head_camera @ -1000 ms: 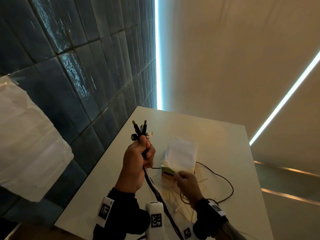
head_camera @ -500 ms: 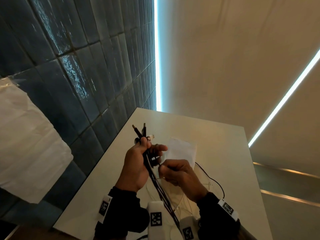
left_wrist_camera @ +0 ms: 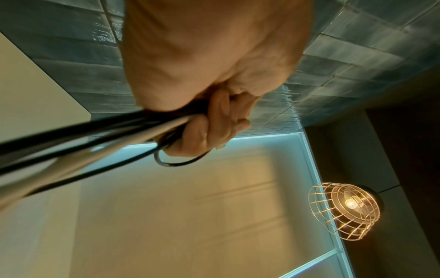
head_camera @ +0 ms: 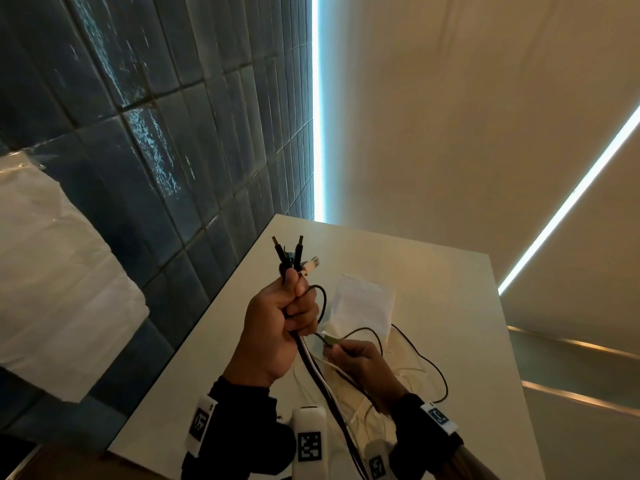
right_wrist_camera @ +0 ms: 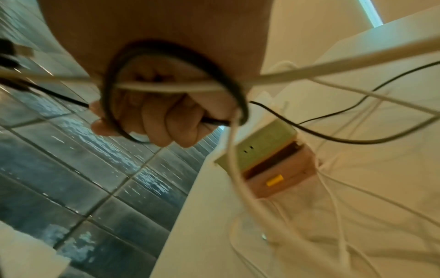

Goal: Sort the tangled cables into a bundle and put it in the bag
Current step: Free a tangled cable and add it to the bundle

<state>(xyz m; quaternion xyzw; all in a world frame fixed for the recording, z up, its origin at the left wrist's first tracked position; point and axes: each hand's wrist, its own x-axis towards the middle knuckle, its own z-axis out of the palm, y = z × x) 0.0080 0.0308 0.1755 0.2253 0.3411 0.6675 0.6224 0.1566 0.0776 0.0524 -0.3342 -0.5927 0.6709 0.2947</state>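
Cables (head_camera: 313,362), thin round black and white cords, gripped in left hand (head_camera: 277,327).

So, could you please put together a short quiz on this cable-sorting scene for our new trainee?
1. True or false: the left hand grips a bunch of cables with the plugs pointing up.
2. Multiple choice: the right hand pinches (a) the white bag, (b) a thin black cable, (c) nothing.
3. Short answer: where is the white bag?

Key: 1. True. 2. b; it pinches the cable near its end, and the cable loops up toward the left hand. 3. Flat on the white table, beyond both hands, with loose white and black cable lying partly over its near end.
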